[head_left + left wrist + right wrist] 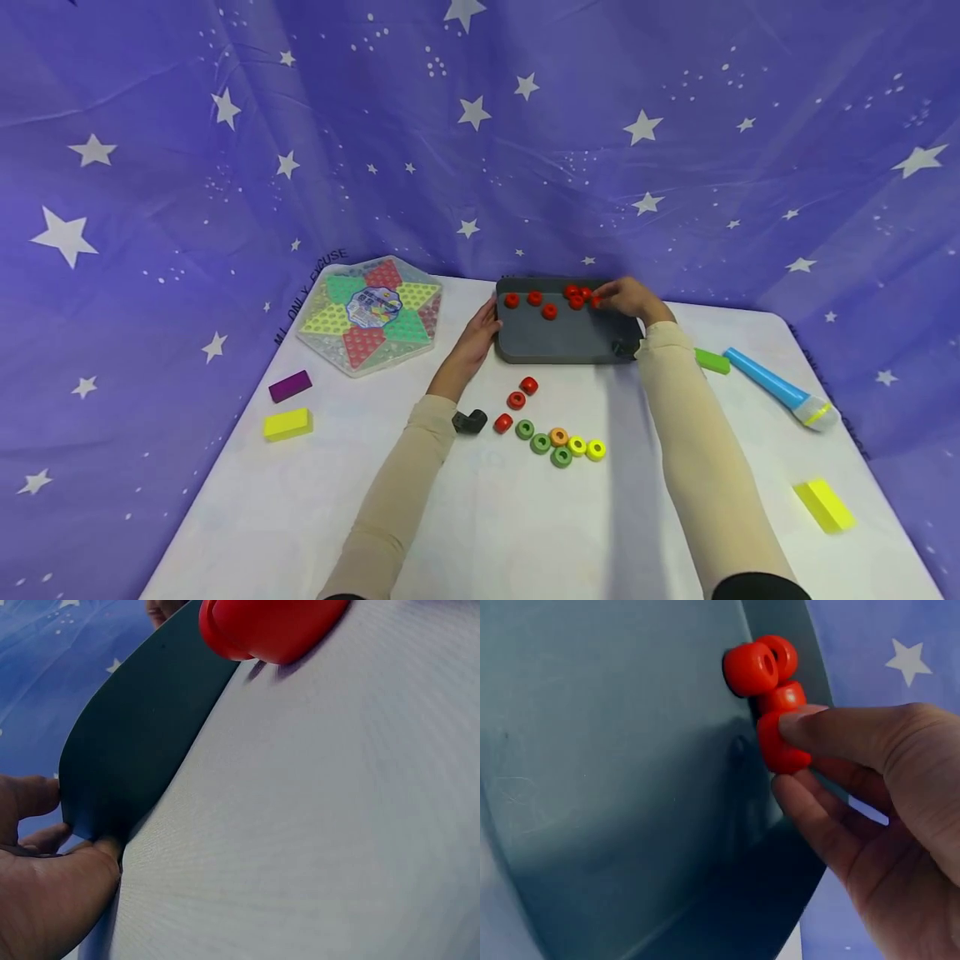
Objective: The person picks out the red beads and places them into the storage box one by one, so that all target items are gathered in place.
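Both arms stretch forward in beige sleeves, the left sleeve slanting inward to the right and the right sleeve slanting inward to the left. Both wrists show bare past the cuffs. The left hand points ahead, its thumb set across from bent fingers in a grip. The right hand reaches a little farther forward and turns inward at the wrist, its thumb extended and pinching, with the fingers below it bent. The two hands stand well apart.
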`<state>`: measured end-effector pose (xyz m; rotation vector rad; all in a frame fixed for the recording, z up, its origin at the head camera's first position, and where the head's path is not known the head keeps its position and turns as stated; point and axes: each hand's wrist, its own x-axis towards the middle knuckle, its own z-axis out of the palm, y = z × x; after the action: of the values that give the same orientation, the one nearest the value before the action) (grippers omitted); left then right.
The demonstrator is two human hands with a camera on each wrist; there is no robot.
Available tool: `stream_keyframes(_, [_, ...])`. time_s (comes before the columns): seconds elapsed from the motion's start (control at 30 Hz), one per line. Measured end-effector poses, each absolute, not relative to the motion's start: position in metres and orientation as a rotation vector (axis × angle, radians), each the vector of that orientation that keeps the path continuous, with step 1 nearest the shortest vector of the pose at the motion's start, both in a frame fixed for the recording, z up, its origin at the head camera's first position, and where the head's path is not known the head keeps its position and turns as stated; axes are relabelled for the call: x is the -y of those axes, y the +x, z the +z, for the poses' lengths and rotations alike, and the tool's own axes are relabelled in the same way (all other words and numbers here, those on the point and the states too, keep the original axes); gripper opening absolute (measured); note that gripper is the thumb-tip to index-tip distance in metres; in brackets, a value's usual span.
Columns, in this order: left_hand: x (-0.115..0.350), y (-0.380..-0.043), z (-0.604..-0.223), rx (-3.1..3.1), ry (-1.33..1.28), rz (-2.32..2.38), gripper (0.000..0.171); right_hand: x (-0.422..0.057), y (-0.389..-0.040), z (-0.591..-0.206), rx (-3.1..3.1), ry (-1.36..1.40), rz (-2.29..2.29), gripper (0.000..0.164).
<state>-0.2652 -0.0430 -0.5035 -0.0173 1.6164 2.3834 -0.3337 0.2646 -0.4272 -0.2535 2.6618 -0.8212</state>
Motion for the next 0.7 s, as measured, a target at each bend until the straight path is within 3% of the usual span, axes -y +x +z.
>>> stream_keyframes(0.7, [0.0416, -0.2611, -0.503, -1.639, -0.012, 2.379, 0.06, -0.2623, -0.3336, -0.4315, -2.685, -0.187, -0.716, 0.036])
